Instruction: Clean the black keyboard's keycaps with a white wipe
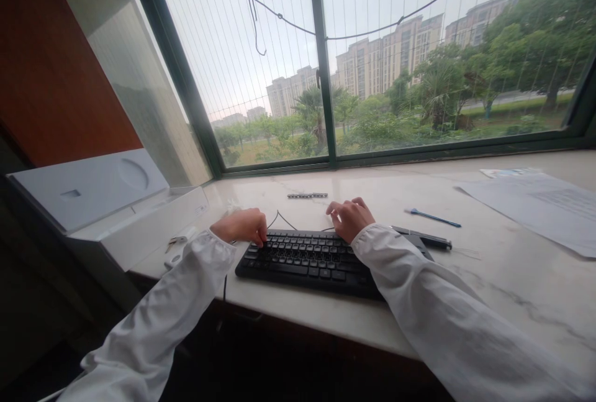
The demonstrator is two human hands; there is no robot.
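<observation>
A black keyboard (298, 270) lies slightly askew along the windowsill's front edge. Its middle rows look darker and hollow, as though keycaps are off there. My left hand (244, 226) is closed at the keyboard's upper left corner, thumb down on the end keys. Over the back edge, toward the right, is my right hand (351, 218), fingers bent and slightly apart, with nothing visible between them. Just beyond its fingertips lies a short row of small dark pieces (307, 196) that look like keycaps. My right forearm hides part of the keyboard's right end.
An open white box (153, 222) stands at the left, with keys (176, 240) beside it. To the right lie a blue pen-like stick (436, 218), a dark pen-like tool (431, 239) and paper sheets (535, 206). A barred window rises behind. The sill's front edge drops off below the keyboard.
</observation>
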